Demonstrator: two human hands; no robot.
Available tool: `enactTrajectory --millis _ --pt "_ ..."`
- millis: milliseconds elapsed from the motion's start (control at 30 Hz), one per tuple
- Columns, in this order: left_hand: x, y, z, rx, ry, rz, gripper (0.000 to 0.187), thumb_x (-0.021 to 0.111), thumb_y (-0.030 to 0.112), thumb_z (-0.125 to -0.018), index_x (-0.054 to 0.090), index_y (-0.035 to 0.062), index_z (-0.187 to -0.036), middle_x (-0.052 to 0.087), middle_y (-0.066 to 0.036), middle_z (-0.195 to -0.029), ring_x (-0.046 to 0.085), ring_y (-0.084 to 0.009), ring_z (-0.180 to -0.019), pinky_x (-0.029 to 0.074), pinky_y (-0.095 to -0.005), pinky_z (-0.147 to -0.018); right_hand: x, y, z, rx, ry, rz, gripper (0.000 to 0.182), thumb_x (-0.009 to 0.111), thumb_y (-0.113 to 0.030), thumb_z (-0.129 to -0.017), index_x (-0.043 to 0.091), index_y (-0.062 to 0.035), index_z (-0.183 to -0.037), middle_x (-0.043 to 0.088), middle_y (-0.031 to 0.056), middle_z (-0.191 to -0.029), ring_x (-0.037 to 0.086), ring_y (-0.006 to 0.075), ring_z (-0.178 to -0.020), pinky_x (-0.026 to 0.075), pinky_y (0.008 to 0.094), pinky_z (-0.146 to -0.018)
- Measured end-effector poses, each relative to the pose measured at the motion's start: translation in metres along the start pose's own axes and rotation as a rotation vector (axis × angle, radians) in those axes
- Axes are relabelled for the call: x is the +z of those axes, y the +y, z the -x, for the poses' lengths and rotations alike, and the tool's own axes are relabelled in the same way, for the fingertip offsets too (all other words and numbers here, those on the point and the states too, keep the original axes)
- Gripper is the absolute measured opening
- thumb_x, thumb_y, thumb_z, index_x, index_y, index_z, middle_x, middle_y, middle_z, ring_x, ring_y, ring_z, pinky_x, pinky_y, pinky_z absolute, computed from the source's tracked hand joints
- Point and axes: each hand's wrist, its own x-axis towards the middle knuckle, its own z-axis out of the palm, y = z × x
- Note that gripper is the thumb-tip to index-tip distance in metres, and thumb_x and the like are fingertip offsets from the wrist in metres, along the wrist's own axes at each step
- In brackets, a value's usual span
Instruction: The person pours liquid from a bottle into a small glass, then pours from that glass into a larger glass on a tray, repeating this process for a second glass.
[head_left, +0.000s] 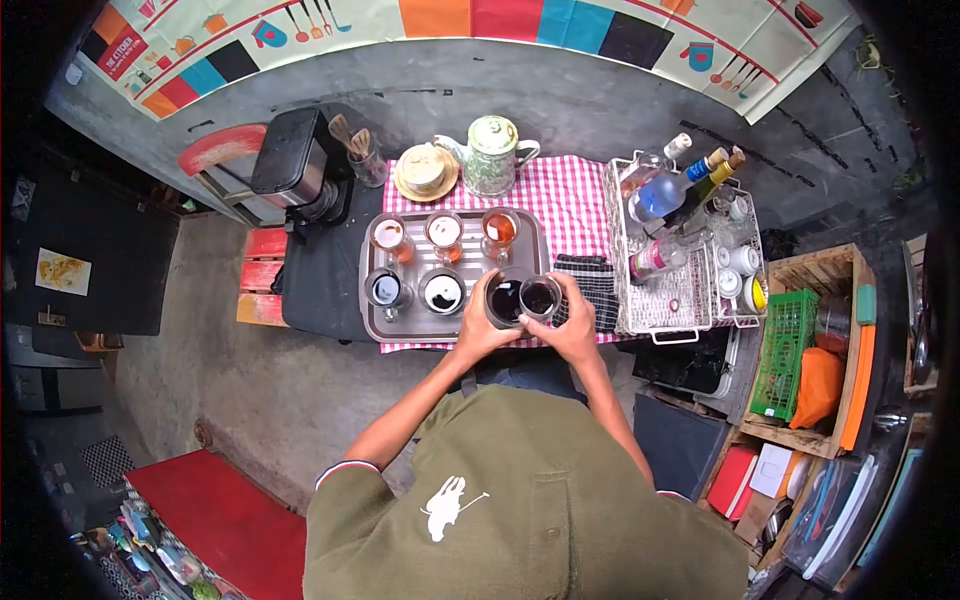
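Through the head camera I see both of the person's hands at the middle of the frame: the left hand (480, 322) is part-closed around a wide glass of dark liquid (506, 297), and the right hand (575, 325) is curved about a narrower dark-filled glass (541, 296) just right of it. The rims crowd together; I can't tell whether they touch or whether either base rests on anything. To do this well, I'd want both glasses level and each grip low, with any tilt slow and small, since the dark contents hide the fill line. I'd mind the elbow room too: the serving tray (366, 275) with five handled glass mugs (444, 232) sits just left, and the white wire basket (664, 312) of bottles stands at the upper right, so wide sideways swings seem risky
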Motion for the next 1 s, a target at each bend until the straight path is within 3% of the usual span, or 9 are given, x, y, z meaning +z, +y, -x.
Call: enactTrajectory --millis 167,400,600,867,1000 --pt "0.004 0.006 -0.007 0.024 0.039 0.054 0.109 0.091 0.024 -0.054 0.032 0.0012 -0.143 0.050 -0.021 -0.131 0.054 -0.0336 -0.124 0.045 -0.0431 -0.106 -0.005 -0.008 -0.006 -0.148 0.055 0.127 0.069 0.090 -0.023 -0.063 0.058 -0.0010 -0.120 0.064 0.0157 -0.106 0.064 0.0312 -0.100 0.051 0.0404 -0.090" --pt "-0.001 0.016 -0.017 0.093 0.028 0.164 0.105 0.088 0.020 -0.056 0.031 0.0013 -0.143 0.050 -0.018 -0.127 0.054 -0.0312 -0.122 0.044 -0.0414 -0.106 -0.008 -0.020 -0.015 -0.181 0.063 0.167 0.070 0.090 -0.023 -0.063 0.058 -0.0013 -0.122 0.065 0.0165 -0.108 0.064 0.0312 -0.101 0.051 0.0412 -0.091" --pt "-0.008 0.017 -0.023 0.158 0.030 0.071 0.108 0.087 0.018 -0.053 0.030 0.0001 -0.143 0.045 -0.018 -0.132 0.050 -0.0321 -0.125 0.042 -0.0429 -0.108 -0.008 -0.031 -0.016 -0.111 0.057 0.149 0.069 0.090 -0.022 -0.062 0.060 -0.0019 -0.121 0.066 0.0159 -0.110 0.064 0.0312 -0.105 0.050 0.0414 -0.093" --pt "0.003 0.028 -0.008 0.058 0.082 0.200 0.108 0.089 0.016 -0.054 0.030 0.0013 -0.143 0.048 -0.019 -0.129 0.054 -0.0316 -0.122 0.045 -0.0421 -0.106 -0.006 -0.033 -0.012 -0.136 0.056 0.143 0.068 0.088 -0.028 -0.061 0.062 -0.0063 -0.120 0.067 0.0120 -0.107 0.062 0.0314 -0.101 0.046 0.0425 -0.092" --pt "-0.004 0.045 -0.006 0.147 0.092 0.008 0.109 0.087 0.017 -0.052 0.033 0.0002 -0.145 0.044 -0.019 -0.136 0.051 -0.0327 -0.125 0.045 -0.0438 -0.107 -0.008 -0.036 -0.007 -0.147 0.041 0.157 0.067 0.088 -0.026 -0.061 0.062 -0.0061 -0.119 0.067 0.0118 -0.106 0.061 0.0310 -0.099 0.046 0.0425 -0.092"
